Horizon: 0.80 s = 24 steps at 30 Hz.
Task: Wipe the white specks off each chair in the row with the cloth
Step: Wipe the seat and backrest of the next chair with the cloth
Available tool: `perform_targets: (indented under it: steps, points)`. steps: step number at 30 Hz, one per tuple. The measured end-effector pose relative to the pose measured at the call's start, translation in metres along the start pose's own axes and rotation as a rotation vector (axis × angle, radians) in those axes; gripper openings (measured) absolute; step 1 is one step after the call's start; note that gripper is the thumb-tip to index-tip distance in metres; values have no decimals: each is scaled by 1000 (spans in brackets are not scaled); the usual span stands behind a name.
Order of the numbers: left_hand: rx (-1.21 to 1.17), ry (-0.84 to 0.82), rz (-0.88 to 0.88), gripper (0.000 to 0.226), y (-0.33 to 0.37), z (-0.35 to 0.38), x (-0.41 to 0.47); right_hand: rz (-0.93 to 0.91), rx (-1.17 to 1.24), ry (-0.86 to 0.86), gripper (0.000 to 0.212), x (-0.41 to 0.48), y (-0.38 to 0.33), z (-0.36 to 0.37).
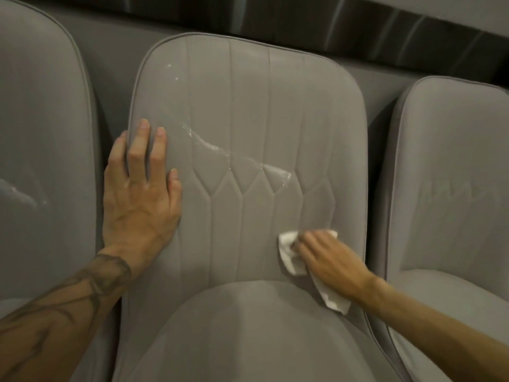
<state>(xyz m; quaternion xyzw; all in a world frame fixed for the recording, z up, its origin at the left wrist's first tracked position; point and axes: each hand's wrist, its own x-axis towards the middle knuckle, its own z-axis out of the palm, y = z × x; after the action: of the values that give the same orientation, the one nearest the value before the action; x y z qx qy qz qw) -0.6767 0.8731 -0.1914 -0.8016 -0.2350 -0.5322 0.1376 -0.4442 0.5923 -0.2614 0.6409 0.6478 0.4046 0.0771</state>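
White cloth [288, 250] in R hand [329, 259]; L hand [139, 205] flat on chair [248, 106].

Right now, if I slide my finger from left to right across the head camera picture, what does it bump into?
Left chair → left hand → white streak → cloth → right chair.

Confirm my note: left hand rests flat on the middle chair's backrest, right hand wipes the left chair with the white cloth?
No. In the head view the right hand wipes the middle chair with the white cloth; the rest holds.
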Motion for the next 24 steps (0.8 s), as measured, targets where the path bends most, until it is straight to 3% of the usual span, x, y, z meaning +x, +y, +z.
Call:
perform_targets:
  steps: [2, 7, 9, 13, 15, 18, 22, 24]
  points:
    - [-6, -3, -2, 59, 1, -1, 0, -59, -18, -78, 37, -5, -2, -3]
    - [-25, 15, -13, 59, 2, -3, 0, 307, 21, 139, 28, 38, 33, -18]
    - [-35, 8, -17, 60, 3, -3, 0, 333, 8, 140, 26, 28, 17, -8]
    - [7, 8, -10, 59, 3, -2, -1, -38, 0, -105, 32, -22, -42, 21]
    - [14, -1, -5, 59, 2, -1, -1, -116, 3, -142, 26, -24, -45, 20]
    - [-12, 6, -16, 59, 3, -2, 0, 11, 11, 22, 27, 14, -6, 4]
    - [-29, 13, -18, 58, 4, -2, 0, 426, 50, 259, 26, 67, 51, -27]
    - [-33, 9, -24, 58, 4, -2, 0, 484, 55, 260, 27, 64, 39, -22]
